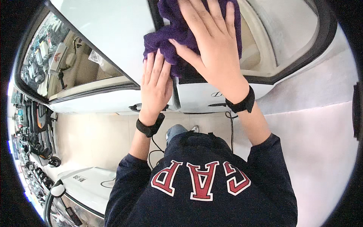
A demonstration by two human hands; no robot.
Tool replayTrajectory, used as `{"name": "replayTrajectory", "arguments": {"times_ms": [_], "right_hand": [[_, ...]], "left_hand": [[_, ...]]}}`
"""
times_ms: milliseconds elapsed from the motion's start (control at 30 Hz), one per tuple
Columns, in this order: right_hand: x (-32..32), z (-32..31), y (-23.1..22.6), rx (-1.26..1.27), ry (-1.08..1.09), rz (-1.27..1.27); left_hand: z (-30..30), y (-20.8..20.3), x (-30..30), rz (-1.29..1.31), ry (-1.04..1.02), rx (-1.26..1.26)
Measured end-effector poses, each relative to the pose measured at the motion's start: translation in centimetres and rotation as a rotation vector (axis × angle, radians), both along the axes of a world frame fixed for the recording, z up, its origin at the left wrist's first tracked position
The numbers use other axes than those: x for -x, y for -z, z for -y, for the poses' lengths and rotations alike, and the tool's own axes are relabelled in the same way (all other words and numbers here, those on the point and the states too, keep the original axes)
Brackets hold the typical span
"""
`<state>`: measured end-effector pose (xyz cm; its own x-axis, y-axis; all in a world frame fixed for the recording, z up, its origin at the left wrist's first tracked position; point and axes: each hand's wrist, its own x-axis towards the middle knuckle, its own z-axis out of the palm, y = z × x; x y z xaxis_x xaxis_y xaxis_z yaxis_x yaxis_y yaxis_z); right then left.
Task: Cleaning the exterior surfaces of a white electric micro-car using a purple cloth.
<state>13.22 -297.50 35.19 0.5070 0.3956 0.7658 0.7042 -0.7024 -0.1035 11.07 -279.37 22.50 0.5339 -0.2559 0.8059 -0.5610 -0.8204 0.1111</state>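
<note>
A fluffy purple cloth (162,39) lies bunched over the dark pillar and window edge of a white enclosed vehicle (106,26). My right hand (215,49) is spread flat on top of the cloth, its fingers apart and pointing away from me. At the cloth's near left edge, the straight fingers of my left hand (155,85) touch it with their tips. Both hands are open, and each wrist wears a black band. Below my left hand is a dark door handle (135,108); a second handle (217,105) sits under my right wrist.
Through the left side window, handlebars (62,75) and a beige interior show. Black cables (231,132) hang beside my body above the tiled floor (94,140). Another white vehicle (89,174) stands behind at lower left, near a row of scooters (39,121).
</note>
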Motion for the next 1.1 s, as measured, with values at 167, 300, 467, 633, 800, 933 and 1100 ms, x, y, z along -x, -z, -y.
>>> {"name": "replayTrajectory", "arguments": {"times_ms": [167, 300, 467, 633, 800, 933, 1100], "right_hand": [[-1.2, -0.2, 3.8, -0.022, -0.014, 0.132], [-0.3, 0.6, 10.4, 0.103, 0.022, -0.029], [1.3, 1.8, 18.4, 0.276, 0.008, -0.209], [2.8, 4.7, 24.2, 0.304, 0.017, -0.431], [4.3, 8.8, 26.1, 0.223, 0.028, -0.484], [5.3, 11.9, 27.1, 0.190, 0.131, -0.530], [6.4, 16.6, 28.9, 0.063, 0.358, -0.498]], "left_hand": [[-0.4, 2.8, 0.3, -0.022, 0.006, -0.051], [-0.8, 8.5, 1.7, -0.238, 0.055, -0.161], [-0.9, 13.5, 3.9, -0.543, 0.106, -0.210], [-0.2, 15.2, 4.4, -0.620, 0.169, -0.300], [1.6, 14.9, 3.5, -0.582, 0.290, -0.465], [4.6, 14.4, 2.4, -0.552, 0.341, -0.547], [9.7, 13.5, 1.0, -0.501, 0.483, -0.541]]}}
